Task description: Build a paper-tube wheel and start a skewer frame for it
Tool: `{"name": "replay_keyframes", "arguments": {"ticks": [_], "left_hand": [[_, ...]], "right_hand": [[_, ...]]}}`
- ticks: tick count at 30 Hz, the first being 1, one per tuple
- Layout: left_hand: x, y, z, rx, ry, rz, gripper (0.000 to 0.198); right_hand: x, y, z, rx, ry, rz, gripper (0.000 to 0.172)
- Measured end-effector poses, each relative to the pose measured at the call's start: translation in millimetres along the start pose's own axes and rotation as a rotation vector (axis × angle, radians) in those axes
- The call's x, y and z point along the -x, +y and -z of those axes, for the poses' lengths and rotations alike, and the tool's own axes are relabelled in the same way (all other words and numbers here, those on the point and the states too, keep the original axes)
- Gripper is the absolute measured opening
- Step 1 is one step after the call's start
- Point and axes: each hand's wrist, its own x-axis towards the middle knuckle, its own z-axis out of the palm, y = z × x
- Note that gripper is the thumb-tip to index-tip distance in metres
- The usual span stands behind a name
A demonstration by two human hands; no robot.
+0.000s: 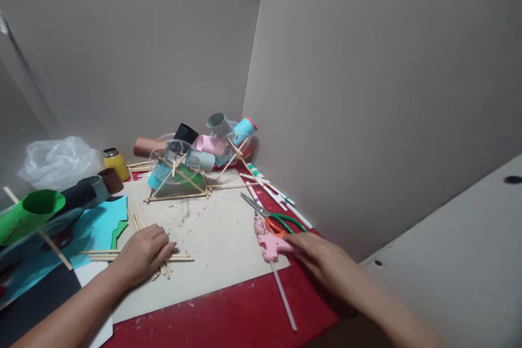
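At the left of the table (228, 315), we rest our left hand (142, 255) palm down, fingers loosely spread, on a bundle of wooden sticks (179, 256) lying on the beige board (216, 239). Behind it stands a frame of sticks and paper cups (183, 168). Farther right, our right hand (322, 261) lies open, its fingertips touching the pink glue gun (269, 243), just beside the scissors (281, 223).

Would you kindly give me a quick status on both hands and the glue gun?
Left hand flat on wooden sticks. Right hand open, fingertips touching pink glue gun, not gripping. Scissors lie right beside the gun.
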Motion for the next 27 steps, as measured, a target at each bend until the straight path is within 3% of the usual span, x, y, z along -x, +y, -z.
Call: {"name": "replay_keyframes", "arguments": {"ticks": [6, 11, 17, 22, 25, 27], "left_hand": [[2, -1, 0.1, 0.023, -0.050, 0.026, 0.030], [3, -1, 0.3, 0.015, -0.047, 0.021, 0.030], [2, 0, 3.0, -0.019, -0.024, -0.025, 0.031], [2, 5, 3.0, -0.051, 0.022, -0.055, 0.034], [3, 6, 1.5, -0.055, 0.067, -0.074, 0.035], [3, 6, 1.4, -0.052, 0.118, -0.065, 0.034]], "right_hand": [[-25, 25, 19, -0.006, 0.023, 0.069, 0.029], [-49, 48, 28, -0.012, 0.051, 0.013, 0.033], [-64, 65, 18, -0.126, -0.029, -0.059, 0.046], [-52, 84, 8, 0.024, 0.119, -0.086, 0.052], [-47, 66, 18, 0.122, 0.303, 0.024, 0.043], [-47, 31, 24, 0.114, 0.370, 0.146, 0.034]]}}
